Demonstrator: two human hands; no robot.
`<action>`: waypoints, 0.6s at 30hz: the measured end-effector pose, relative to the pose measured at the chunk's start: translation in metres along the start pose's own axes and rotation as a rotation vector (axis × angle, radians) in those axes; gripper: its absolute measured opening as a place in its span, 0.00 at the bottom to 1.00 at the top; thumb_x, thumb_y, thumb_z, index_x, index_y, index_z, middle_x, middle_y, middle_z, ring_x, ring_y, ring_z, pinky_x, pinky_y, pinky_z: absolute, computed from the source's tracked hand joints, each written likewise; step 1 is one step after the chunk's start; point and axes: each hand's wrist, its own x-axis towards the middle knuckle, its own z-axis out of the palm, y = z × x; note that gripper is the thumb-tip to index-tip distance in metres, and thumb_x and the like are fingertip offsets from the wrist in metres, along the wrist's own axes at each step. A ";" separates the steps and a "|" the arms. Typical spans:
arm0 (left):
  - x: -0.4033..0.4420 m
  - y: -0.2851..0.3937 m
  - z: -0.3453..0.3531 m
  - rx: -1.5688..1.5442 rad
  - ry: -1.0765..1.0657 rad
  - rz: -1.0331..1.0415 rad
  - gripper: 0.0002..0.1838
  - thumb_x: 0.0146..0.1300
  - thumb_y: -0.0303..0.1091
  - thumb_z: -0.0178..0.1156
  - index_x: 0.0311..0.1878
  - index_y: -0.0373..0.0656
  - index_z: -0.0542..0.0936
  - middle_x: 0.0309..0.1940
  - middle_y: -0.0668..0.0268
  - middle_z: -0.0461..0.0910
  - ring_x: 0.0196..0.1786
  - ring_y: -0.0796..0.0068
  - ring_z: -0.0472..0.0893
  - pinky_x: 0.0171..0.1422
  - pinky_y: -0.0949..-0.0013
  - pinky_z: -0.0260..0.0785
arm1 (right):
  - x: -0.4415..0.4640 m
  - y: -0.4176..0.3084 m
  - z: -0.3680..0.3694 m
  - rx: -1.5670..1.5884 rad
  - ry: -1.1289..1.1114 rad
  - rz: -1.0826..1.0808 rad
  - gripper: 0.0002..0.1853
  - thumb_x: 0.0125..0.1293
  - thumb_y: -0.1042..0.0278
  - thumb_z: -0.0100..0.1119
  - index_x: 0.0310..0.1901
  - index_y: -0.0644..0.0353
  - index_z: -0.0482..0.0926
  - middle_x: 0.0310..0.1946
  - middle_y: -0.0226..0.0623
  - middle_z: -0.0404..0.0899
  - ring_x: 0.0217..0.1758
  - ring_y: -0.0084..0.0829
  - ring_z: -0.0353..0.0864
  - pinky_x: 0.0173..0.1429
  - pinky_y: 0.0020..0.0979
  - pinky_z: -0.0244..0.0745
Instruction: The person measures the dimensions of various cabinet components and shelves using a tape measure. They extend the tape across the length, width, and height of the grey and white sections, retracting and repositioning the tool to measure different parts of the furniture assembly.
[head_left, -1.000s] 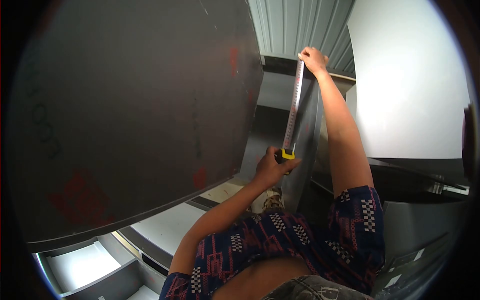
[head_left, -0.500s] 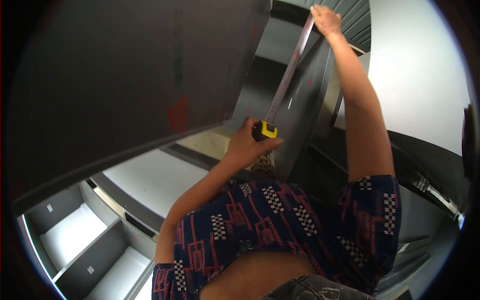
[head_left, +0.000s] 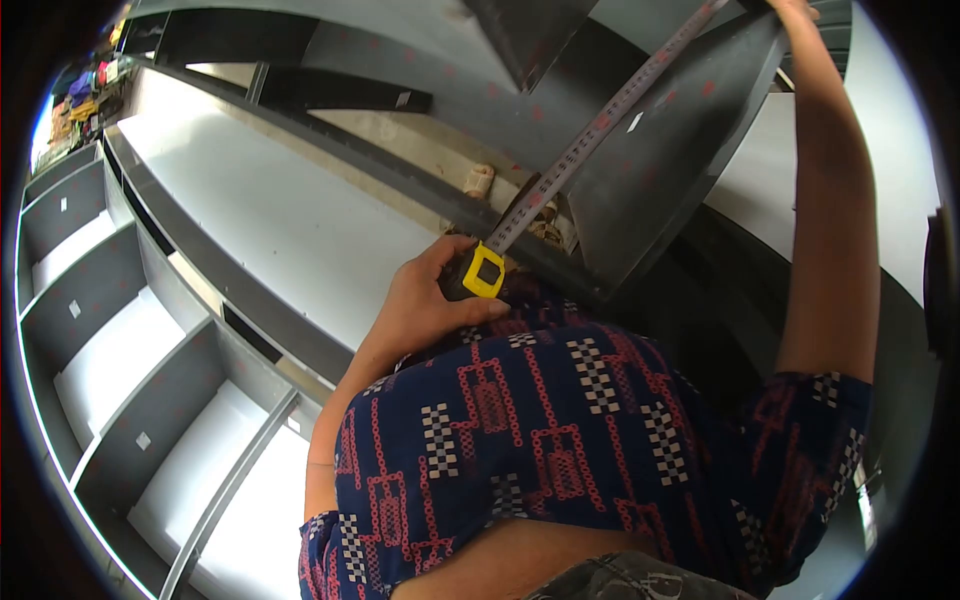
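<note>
In my left hand (head_left: 425, 300) is the yellow and black case of a tape measure (head_left: 484, 271), with thumb and fingers closed around it in front of my chest. Its marked metal blade (head_left: 600, 128) stretches up and right, leaving the view at the top. My right hand (head_left: 797, 8) is at the top edge near the blade's far end, beside the corner of a dark grey panel (head_left: 690, 110). The fingers of that hand are cut off by the frame, so their grip is hidden. The blade runs beside and over this panel.
Grey open compartments (head_left: 150, 380) with white bases line the lower left. A long pale panel (head_left: 250, 190) with dark edging lies beside them. Another dark panel (head_left: 530, 45) juts in at the top. A white surface (head_left: 750, 150) is at right.
The large dark panel at upper left has mostly left view, exposing the boards and compartments behind. My left hand and the case sit lower and further left; my right hand is further right and higher.
</note>
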 end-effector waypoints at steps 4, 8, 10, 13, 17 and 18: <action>-0.007 -0.016 0.008 -0.069 -0.016 -0.051 0.39 0.40 0.45 0.74 0.57 0.35 0.73 0.40 0.57 0.80 0.43 0.67 0.79 0.51 0.69 0.69 | 0.017 -0.001 -0.002 -0.026 -0.039 -0.086 0.20 0.63 0.56 0.47 0.49 0.58 0.80 0.50 0.49 0.78 0.55 0.48 0.76 0.58 0.44 0.70; -0.002 -0.026 0.028 -0.055 -0.021 -0.054 0.40 0.41 0.46 0.73 0.57 0.35 0.73 0.40 0.57 0.80 0.42 0.67 0.79 0.51 0.68 0.69 | 0.017 0.013 -0.003 0.069 -0.068 -0.074 0.20 0.62 0.63 0.49 0.49 0.68 0.78 0.51 0.53 0.77 0.55 0.50 0.75 0.60 0.41 0.68; 0.002 -0.028 0.035 -0.115 -0.026 -0.062 0.40 0.42 0.47 0.72 0.57 0.35 0.72 0.40 0.57 0.80 0.42 0.67 0.79 0.51 0.69 0.69 | 0.015 0.008 -0.003 0.180 -0.096 0.003 0.20 0.62 0.68 0.49 0.51 0.73 0.75 0.52 0.57 0.75 0.57 0.51 0.74 0.62 0.41 0.66; 0.007 -0.024 0.041 -0.229 -0.038 -0.056 0.40 0.43 0.47 0.71 0.58 0.33 0.72 0.40 0.55 0.79 0.43 0.66 0.79 0.51 0.69 0.69 | 0.001 0.003 -0.019 0.139 -0.135 -0.108 0.21 0.63 0.67 0.48 0.53 0.74 0.74 0.53 0.59 0.74 0.57 0.52 0.73 0.62 0.41 0.66; 0.011 -0.018 0.040 -0.198 -0.053 -0.011 0.39 0.44 0.45 0.69 0.58 0.32 0.71 0.44 0.55 0.78 0.47 0.65 0.77 0.55 0.68 0.67 | -0.001 -0.002 -0.019 0.168 -0.131 -0.104 0.21 0.63 0.67 0.48 0.53 0.74 0.73 0.53 0.59 0.74 0.57 0.52 0.73 0.62 0.41 0.66; 0.011 -0.016 0.040 -0.198 -0.067 -0.019 0.38 0.45 0.44 0.69 0.58 0.31 0.71 0.46 0.55 0.77 0.48 0.66 0.76 0.57 0.68 0.66 | 0.003 -0.001 -0.015 0.180 -0.126 -0.100 0.21 0.63 0.67 0.48 0.53 0.74 0.73 0.53 0.59 0.74 0.57 0.52 0.73 0.62 0.41 0.66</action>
